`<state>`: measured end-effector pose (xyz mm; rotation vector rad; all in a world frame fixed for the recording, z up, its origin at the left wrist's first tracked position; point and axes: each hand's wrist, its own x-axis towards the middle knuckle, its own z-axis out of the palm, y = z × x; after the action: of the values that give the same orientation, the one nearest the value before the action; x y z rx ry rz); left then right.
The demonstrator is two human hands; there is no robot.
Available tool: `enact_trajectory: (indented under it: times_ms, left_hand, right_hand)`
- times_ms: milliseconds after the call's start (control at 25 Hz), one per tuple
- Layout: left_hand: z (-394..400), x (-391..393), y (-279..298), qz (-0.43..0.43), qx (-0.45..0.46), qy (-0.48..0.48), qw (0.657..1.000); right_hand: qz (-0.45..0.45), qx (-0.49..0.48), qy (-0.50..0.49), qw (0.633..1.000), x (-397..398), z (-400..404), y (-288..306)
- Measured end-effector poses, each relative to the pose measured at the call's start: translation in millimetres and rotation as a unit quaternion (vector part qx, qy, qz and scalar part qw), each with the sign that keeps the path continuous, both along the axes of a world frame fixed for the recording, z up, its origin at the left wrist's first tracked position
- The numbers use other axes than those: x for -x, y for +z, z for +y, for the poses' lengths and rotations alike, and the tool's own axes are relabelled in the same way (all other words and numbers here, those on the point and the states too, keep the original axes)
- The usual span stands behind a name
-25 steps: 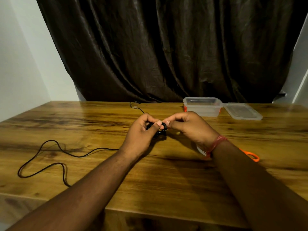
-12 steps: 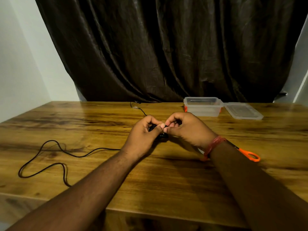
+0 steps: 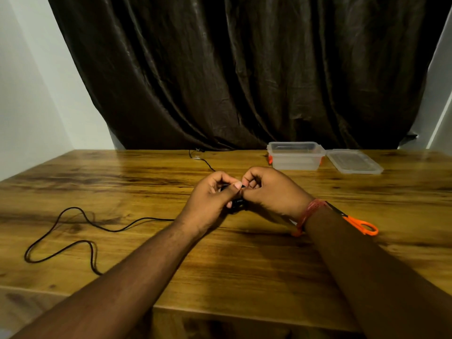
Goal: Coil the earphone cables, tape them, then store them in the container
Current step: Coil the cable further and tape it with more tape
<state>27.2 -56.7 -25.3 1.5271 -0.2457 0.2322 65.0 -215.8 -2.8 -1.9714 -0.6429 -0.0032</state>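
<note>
Over the middle of the wooden table (image 3: pixel 244 265), my left hand (image 3: pixel 212 199) grips a small black coil of earphone cable (image 3: pixel 236 204), thumb laid across its top. My right hand (image 3: pixel 271 189) meets it from the right, fingertips pinching at the coil beside the left thumb. Most of the coil is hidden between the two hands. A loose black earphone cable (image 3: pixel 73 231) snakes over the table's left side toward my left wrist. The clear plastic container (image 3: pixel 296 155) stands open at the back right, its lid (image 3: pixel 353 161) lying beside it.
Orange-handled scissors (image 3: pixel 359 225) lie on the table behind my right forearm. A thin black cable end (image 3: pixel 203 159) runs from the table's back edge toward my hands. A dark curtain hangs behind the table.
Both hands have closed in tighter on the coil. The left thumb has slid over its top, and less of the coil shows than before.
</note>
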Motion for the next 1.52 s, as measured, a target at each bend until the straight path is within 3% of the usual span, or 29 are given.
enact_trajectory:
  times_ms: [120, 400, 600, 680, 800, 920, 1320, 1520]
  left_hand:
    - [-2.1, 0.7, 1.0, 0.002, -0.015, -0.011, 1.000]
    - [1.1, -4.1, -5.4, -0.032, -0.141, 0.054, 0.988]
    - [1.4, -2.6, -5.8, -0.042, -0.124, 0.036, 0.991]
    - [0.3, -1.0, -4.2, -0.054, -0.126, 0.036, 0.990]
    - [0.5, 0.6, -3.0, -0.064, -0.115, 0.029, 0.991]
    - [1.3, 2.0, -1.8, -0.062, -0.128, 0.028, 0.989]
    - [6.3, -0.6, -2.6, -0.060, -0.161, 0.050, 0.984]
    - [5.6, -0.7, -3.6, -0.063, -0.179, 0.067, 0.980]
  right_hand:
    - [-0.027, 0.012, -0.014, 0.999, -0.1, 0.7, -2.1]
    - [-0.155, 0.102, -0.062, 0.981, 1.5, 3.1, -5.5]
    - [-0.187, 0.170, -0.057, 0.966, 0.4, 7.0, -8.0]
    - [-0.149, 0.151, -0.044, 0.976, -0.8, 8.4, -9.6]
    - [0.006, 0.009, 0.009, 1.000, -2.2, 9.0, -11.7]
    - [0.112, -0.103, 0.019, 0.988, -4.5, 7.1, -13.6]
    - [0.142, -0.137, 0.024, 0.980, 0.0, -0.6, -3.6]
    - [0.117, -0.100, 0.016, 0.988, 2.9, -9.6, 3.0]
